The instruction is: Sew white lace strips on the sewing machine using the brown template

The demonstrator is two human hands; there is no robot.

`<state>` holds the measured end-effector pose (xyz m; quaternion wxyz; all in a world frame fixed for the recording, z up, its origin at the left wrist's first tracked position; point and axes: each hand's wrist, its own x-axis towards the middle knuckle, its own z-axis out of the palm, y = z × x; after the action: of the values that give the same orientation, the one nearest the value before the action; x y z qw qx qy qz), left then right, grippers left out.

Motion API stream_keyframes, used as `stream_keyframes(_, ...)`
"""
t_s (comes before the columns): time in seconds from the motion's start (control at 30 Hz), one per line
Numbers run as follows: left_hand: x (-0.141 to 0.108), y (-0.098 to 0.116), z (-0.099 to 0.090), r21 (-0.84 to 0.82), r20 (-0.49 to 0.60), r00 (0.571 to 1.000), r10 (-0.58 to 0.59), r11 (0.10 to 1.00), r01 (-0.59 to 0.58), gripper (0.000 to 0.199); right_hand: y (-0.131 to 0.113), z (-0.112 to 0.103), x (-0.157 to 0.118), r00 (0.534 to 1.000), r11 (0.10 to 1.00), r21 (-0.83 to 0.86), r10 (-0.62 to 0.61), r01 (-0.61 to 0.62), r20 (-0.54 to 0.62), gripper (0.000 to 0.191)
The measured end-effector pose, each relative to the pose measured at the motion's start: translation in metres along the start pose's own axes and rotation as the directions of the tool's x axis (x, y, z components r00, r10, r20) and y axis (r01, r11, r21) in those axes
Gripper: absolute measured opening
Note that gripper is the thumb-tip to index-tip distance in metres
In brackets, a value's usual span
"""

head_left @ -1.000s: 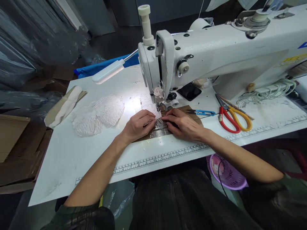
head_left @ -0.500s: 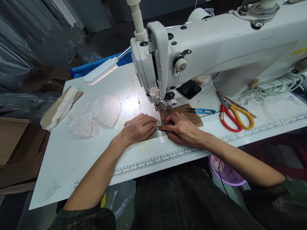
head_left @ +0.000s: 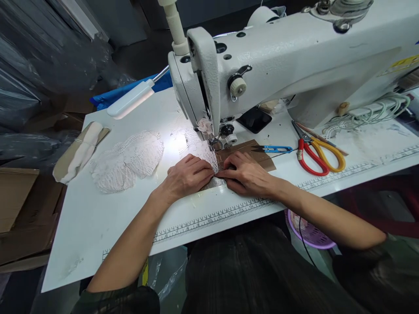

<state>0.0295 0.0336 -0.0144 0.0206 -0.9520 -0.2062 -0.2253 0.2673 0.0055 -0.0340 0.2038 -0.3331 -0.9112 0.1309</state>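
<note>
White lace (head_left: pixel 200 149) lies under the presser foot of a sewing machine (head_left: pixel 278 56), and its near edge runs down between my hands. My left hand (head_left: pixel 188 176) presses on the lace with its fingers held together; the fingertips curl over the edge. Pinching the same edge from the other side is my right hand (head_left: pixel 247 175), its thumb and forefinger close to the left fingertips. Brown card (head_left: pixel 266 163) sits partly beneath my right hand. What lies directly under both palms is hidden.
Blue thread snips (head_left: pixel 278 149) and red-and-yellow scissors (head_left: pixel 319 152) lie to the right. More white lace (head_left: pixel 127 161) rests on the left, near a banded white bundle (head_left: pixel 83 150). A lamp (head_left: pixel 131 99) lights the table (head_left: pixel 88 231). A phone-like black object (head_left: pixel 255 119) lies behind.
The lace between my hands has shifted and now lies flatter, with more of it showing beside the foot. My hands stay nearly in place. The whole view has shifted slightly.
</note>
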Motion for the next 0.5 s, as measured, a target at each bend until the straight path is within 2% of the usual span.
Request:
stream_keyframes(0.1, -0.001, -0.001, 0.0, -0.019, 0.03, 0.999, -0.013, 1.0, 0.013, 0.013, 0.003, -0.009, 0.005, 1.0, 0.999, 0.036, 0.011, -0.012, 0.024, 0.032)
stream_keyframes(0.23, -0.002, 0.0, -0.003, -0.003, 0.073, 0.997, -0.013, 1.0, 0.013, 0.015, 0.02, -0.027, 0.027, 0.991, 0.983, 0.182, 0.005, -0.029, 0.131, 0.034)
stream_keyframes(0.3, -0.002, 0.001, -0.004, 0.005, 0.081, 0.997, -0.012, 1.0, 0.012, 0.016, 0.03, -0.029, 0.036, 0.99, 0.99, 0.114, 0.074, -0.087, 0.12, 0.038)
stream_keyframes(0.37, -0.001, 0.001, -0.004, 0.022, 0.072, 0.997, -0.001, 1.0, -0.001, 0.016, 0.036, -0.024, 0.039, 0.992, 0.994, 0.058, 0.092, -0.097, 0.082, 0.04)
stream_keyframes(0.5, -0.002, 0.003, -0.004, 0.053, 0.062, 0.998, 0.018, 0.998, -0.021, 0.017, 0.038, -0.008, 0.031, 1.0, 0.999, 0.035, 0.019, -0.019, -0.013, 0.037)
